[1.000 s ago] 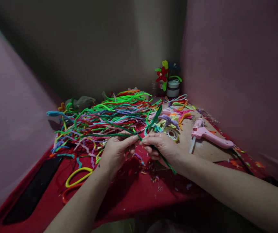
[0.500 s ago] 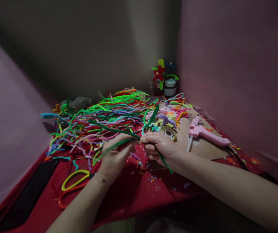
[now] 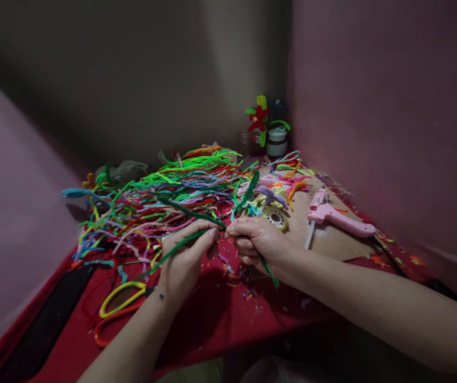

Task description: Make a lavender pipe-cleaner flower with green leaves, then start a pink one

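Both hands meet over the red tabletop [image 3: 212, 314] in front of a big pile of coloured pipe cleaners [image 3: 164, 197]. My left hand [image 3: 184, 260] pinches a dark green pipe cleaner [image 3: 172, 250] that slants down to the left past its fingers. My right hand [image 3: 258, 242] is closed on dark green pipe cleaner too; one end sticks out below the palm, another strand runs up into the pile. The fingertips of both hands nearly touch.
A pink glue gun [image 3: 338, 215] lies on a cardboard sheet [image 3: 332, 239] to the right. A small reel [image 3: 276, 218] sits behind my right hand. Yellow and orange scissor handles [image 3: 120, 303] lie at the left. A jar with pipe-cleaner flowers [image 3: 270, 130] stands in the corner. Walls close in on both sides.
The green pipe cleaner in my left hand has swung from lying level to slanting down to the left. My hands stayed together; the view drifted slightly.
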Available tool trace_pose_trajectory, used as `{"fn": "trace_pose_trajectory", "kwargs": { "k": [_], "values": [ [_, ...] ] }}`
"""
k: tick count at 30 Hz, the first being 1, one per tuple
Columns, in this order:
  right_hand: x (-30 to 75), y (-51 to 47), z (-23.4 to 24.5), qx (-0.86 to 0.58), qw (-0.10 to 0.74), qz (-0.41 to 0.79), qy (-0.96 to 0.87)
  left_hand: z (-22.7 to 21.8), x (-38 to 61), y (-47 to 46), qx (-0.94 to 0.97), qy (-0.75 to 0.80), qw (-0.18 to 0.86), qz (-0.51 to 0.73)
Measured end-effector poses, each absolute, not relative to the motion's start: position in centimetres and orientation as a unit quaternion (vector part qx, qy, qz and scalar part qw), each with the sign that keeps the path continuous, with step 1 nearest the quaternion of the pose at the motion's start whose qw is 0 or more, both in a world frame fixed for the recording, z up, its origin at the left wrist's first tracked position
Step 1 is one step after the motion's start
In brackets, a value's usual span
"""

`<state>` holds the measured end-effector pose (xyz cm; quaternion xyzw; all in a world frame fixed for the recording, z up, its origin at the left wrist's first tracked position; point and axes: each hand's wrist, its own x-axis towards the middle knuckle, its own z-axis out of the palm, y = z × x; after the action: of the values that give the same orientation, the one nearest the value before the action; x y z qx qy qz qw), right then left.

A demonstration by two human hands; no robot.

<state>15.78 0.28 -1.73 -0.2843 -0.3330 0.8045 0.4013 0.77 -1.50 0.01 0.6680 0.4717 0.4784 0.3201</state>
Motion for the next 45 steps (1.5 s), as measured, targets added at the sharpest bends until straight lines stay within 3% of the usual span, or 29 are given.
{"fn": "trace_pose_trajectory", "kwargs": {
  "k": [14, 22, 26, 29, 32, 37, 41, 45],
  "values": [
    [16.0, 0.4, -1.5, -0.318, 0.399, 0.776, -0.370, -0.8, -1.5, -0.4, 0.870, 0.343, -0.162, 0.315],
    [16.3, 0.5, -1.2, -0.336, 0.395, 0.649, -0.557, 1.9, -0.7, -2.0, 0.893, 0.281, -0.286, 0.205],
    [16.4, -0.3, -1.1, -0.353, 0.427, 0.403, -0.729, 2.5, -0.3, -2.5, 0.898, 0.353, -0.169, 0.202],
    [16.3, -1.3, -1.1, -0.344, 0.429, 0.194, -0.812, 2.8, -0.3, -2.6, 0.855, 0.448, 0.038, 0.258],
    [16.0, -1.8, -1.4, -0.320, 0.412, 0.066, -0.851, 3.2, -0.1, -2.4, 0.740, 0.542, 0.270, 0.291],
    [15.7, -1.7, -2.1, -0.277, 0.396, -0.128, -0.866, 2.9, 0.2, -1.5, 0.551, 0.599, 0.488, 0.315],
    [15.9, -1.6, -2.2, -0.251, 0.390, -0.128, -0.877, 2.1, 0.1, -1.3, 0.431, 0.506, 0.653, 0.364],
    [15.9, -2.0, -1.2, -0.332, 0.394, 0.069, -0.854, 2.4, -0.2, -1.5, 0.472, 0.510, 0.615, 0.373]
  ]
}}
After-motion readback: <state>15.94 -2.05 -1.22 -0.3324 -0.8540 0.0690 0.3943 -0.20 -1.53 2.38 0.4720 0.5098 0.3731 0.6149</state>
